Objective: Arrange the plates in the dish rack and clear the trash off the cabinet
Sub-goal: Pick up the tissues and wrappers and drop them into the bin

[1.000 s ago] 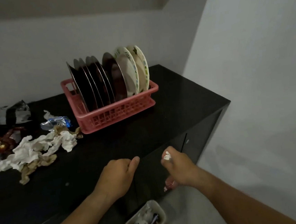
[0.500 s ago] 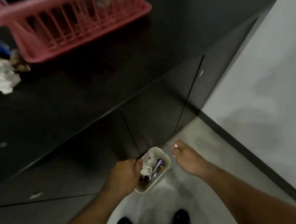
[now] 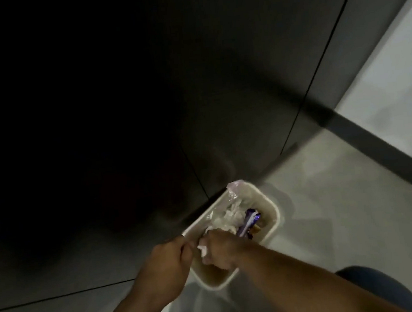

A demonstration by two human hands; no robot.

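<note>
Your right hand [image 3: 221, 251] pinched a tissue [image 3: 203, 250] above the bin [image 3: 273, 214]; your left hand [image 3: 168, 260] curled at its rim — gripping or not, I couldn't tell. Let go that near the edge, the tissue might land on the floor [image 3: 330, 206].

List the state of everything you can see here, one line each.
Small beige plastic trash bin: upright, partly filled.
White crumpled tissue: held over the bin.
Right hand: pinches the tissue.
Left hand: curled at the bin's rim, grip unclear.
Black cabinet doors: shut.
Purple wrapper: lying in bin.
</note>
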